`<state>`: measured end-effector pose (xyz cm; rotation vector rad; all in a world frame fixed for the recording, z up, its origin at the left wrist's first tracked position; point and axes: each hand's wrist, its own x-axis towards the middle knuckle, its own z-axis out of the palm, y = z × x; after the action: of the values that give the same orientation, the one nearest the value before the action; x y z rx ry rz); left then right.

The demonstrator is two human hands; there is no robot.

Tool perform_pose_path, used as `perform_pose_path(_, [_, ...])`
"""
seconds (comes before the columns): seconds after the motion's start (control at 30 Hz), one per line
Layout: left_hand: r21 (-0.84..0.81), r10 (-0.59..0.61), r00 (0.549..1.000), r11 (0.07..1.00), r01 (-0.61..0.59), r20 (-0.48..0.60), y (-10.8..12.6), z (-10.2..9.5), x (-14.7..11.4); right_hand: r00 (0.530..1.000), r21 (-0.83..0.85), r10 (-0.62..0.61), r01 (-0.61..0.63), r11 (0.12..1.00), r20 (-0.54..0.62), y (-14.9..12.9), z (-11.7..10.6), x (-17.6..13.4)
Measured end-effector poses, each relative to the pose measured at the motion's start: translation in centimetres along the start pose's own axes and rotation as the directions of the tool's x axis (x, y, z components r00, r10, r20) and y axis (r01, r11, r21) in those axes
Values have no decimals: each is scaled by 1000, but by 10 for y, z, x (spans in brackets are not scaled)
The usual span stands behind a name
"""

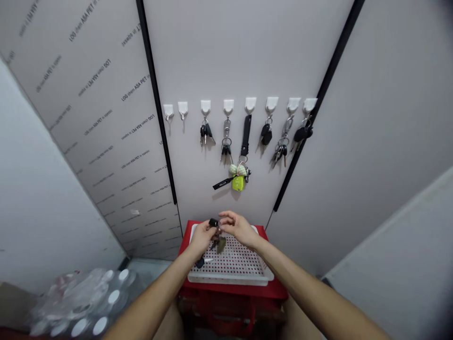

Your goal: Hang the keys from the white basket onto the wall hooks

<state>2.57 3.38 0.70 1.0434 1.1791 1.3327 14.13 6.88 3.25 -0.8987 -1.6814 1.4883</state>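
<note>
My left hand is closed on a bunch of keys, with a black piece at the top between thumb and fingers. The keys dangle below the grip, above a white perforated tray. My right hand is close beside them, fingers apart and slightly curved, the thumb near the key ring. Whether it touches the ring cannot be made out. A black-headed key lies in the tray's left side, partly behind my left wrist.
White hooks line the wall panel; the two leftmost are bare. Several key sets hang from the others, one with a black strap and yellow-green fob. A red surface supports the tray. Capped bottles stand lower left.
</note>
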Motion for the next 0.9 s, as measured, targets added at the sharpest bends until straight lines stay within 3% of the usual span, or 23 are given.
perform_pose_path(0.07, [-118, -60, 995, 992, 50, -78, -1, -2, 0, 998, -87, -12, 7, 996, -55, 6, 1, 1])
perform_pose_path(0.17, [-255, -138, 981, 962, 100, -138, -1, -3, -2, 1000, -179, 11, -15, 984, -23, 13, 6, -1])
perform_pose_path(0.23, [-319, -172, 975, 940, 121, -139, 1, -2, -3, 1000, -203, 14, -14, 979, -1, 15, 10, -2])
perform_pose_path(0.33, [-390, -194, 975, 910, 139, -104, 7, -1, -3, 996, -292, -42, 16, 956, -84, 11, 12, -1])
perform_pose_path(0.47, [-400, -194, 975, 906, 135, -110, 17, -10, 2, 988, -363, -88, 36, 931, -128, -3, 6, 4])
perform_pose_path(0.53, [-323, -175, 963, 941, 102, -206, 23, -19, 4, 990, -347, -101, 59, 936, -103, -14, 3, 8])
perform_pose_path(0.6, [-148, -43, 934, 989, -11, -356, 31, -27, 5, 991, -353, -107, 74, 933, -75, -28, 3, 13])
perform_pose_path(0.67, [102, 217, 893, 976, -192, -394, 43, -31, 5, 990, -390, -133, 108, 915, -39, -45, 5, 20])
perform_pose_path(0.73, [281, 427, 869, 891, -357, -249, 59, -30, 6, 980, -430, -201, 182, 884, 3, -65, 10, 30])
perform_pose_path(0.77, [315, 473, 867, 856, -411, -155, 68, -29, 8, 970, -441, -242, 224, 869, 15, -76, 13, 36])
perform_pose_path(0.83, [318, 491, 870, 834, -452, -51, 88, -28, 15, 951, -438, -308, 283, 853, 15, -99, 19, 51])
perform_pose_path(0.9, [282, 493, 867, 843, -458, -68, 111, -31, 27, 936, -416, -351, 317, 852, -5, -123, 25, 66])
